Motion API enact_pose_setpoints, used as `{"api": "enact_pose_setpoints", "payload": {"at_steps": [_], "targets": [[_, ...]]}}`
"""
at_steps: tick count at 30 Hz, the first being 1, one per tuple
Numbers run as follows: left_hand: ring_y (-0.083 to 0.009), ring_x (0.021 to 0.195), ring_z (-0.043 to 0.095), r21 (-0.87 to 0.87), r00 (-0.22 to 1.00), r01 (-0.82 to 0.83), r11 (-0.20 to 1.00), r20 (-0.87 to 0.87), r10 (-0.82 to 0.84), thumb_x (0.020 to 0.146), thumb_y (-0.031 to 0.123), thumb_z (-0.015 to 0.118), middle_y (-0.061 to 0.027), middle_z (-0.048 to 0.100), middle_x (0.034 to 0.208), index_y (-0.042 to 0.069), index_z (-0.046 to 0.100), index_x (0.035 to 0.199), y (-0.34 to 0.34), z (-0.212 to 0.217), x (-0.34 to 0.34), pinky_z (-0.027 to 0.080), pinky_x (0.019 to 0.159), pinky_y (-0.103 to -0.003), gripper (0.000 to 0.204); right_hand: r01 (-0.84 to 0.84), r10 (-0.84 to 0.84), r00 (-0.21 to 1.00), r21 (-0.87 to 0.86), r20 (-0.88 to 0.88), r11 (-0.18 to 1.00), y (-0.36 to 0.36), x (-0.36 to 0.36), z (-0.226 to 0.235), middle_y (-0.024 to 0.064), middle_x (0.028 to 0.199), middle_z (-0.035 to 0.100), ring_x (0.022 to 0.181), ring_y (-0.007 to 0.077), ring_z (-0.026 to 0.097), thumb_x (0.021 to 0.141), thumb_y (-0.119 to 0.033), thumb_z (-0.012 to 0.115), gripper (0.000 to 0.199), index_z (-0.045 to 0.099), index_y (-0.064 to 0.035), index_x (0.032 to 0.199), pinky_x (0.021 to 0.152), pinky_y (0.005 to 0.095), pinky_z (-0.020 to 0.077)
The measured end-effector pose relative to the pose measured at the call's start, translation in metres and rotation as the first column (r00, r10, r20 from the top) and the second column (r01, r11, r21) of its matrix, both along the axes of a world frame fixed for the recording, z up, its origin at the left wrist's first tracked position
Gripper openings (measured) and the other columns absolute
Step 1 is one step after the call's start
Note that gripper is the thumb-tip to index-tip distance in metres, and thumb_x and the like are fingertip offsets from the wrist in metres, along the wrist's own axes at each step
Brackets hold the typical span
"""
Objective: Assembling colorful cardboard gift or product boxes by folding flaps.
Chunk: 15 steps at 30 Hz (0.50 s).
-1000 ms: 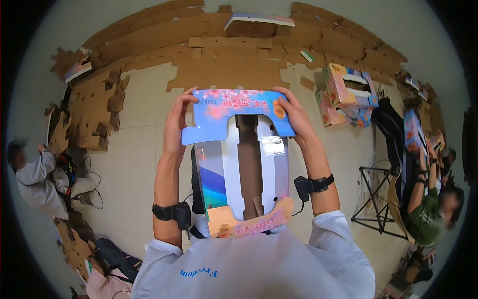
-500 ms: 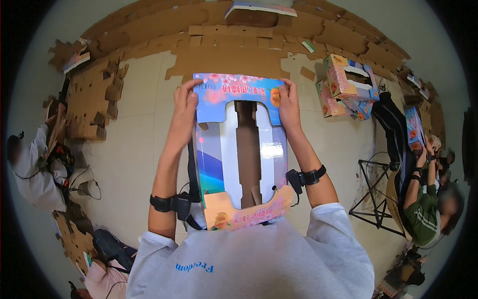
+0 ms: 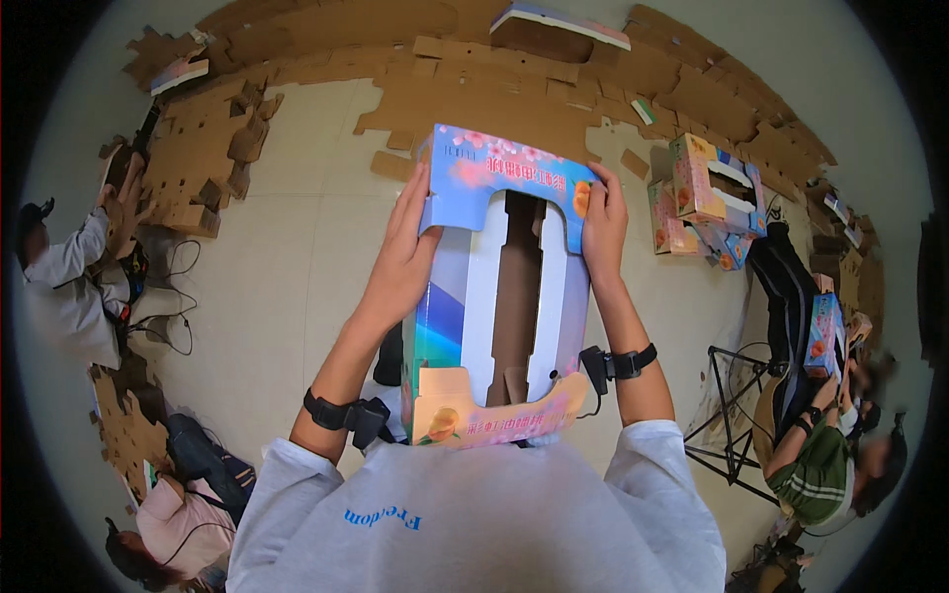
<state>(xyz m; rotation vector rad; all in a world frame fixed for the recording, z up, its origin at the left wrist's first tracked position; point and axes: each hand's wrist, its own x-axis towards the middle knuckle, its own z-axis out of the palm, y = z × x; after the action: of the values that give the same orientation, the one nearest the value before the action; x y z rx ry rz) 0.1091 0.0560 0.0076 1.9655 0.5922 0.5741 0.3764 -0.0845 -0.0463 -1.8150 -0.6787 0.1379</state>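
A printed cardboard fruit carton [image 3: 440,326], blue, pink and pale orange with peach pictures, is held in front of my chest. A long opening in its upper side shows the brown cardboard inside. Against the left side, near the far corner, my left hand [image 3: 400,242] presses with fingers stretched along the wall. My right hand [image 3: 604,232] wraps round the far right corner, its fingertips over the edge. The carton is gripped between both hands. Its near end is close to my shirt, and its underside is hidden.
Several similar cartons [image 3: 702,188] are stacked on the floor at the far right. Flattened brown cardboard [image 3: 465,104] lies along the far side. A black metal stand [image 3: 732,415] is at the right. Co-workers sit at left and right, one in a green sleeve [image 3: 816,474].
The view has swung, so the carton and both hands appear further right and slightly turned. My left hand's fingers now lie straighter along the carton's side; before, they curled over its corner.
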Motion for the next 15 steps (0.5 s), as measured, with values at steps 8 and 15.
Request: {"api": "enact_pose_setpoints", "payload": {"at_steps": [8,15], "targets": [[-0.0423,0.163,0.025,0.123,0.994,0.000,0.992,-0.109,0.013,0.111,0.014,0.053,-0.0232,0.025,0.177,0.002,0.020,0.172,-0.001,0.008,0.004,0.024,0.133,-0.048,0.071,-0.006,0.068,0.919,-0.159,0.390,0.987,-0.001,-0.011,0.028,0.0217,0.139,0.064,0.136,0.0399,0.059,0.102,-0.007,0.055,0.037,0.066,-0.0016,0.137,0.116,0.0469,0.0457],[-0.0401,0.164,0.023,0.006,0.997,0.031,0.999,-0.074,-0.031,0.095,0.017,0.074,-0.0220,0.022,0.178,0.006,0.020,0.173,0.005,-0.002,0.002,0.025,0.133,-0.048,0.095,-0.701,0.747,0.559,-0.277,0.360,0.658,0.027,-0.045,0.100,0.0191,0.166,0.046,0.157,0.0462,0.037,0.085,-0.008,0.076,0.071,0.058,-0.0185,0.154,0.127,0.0548,0.0355]]}}
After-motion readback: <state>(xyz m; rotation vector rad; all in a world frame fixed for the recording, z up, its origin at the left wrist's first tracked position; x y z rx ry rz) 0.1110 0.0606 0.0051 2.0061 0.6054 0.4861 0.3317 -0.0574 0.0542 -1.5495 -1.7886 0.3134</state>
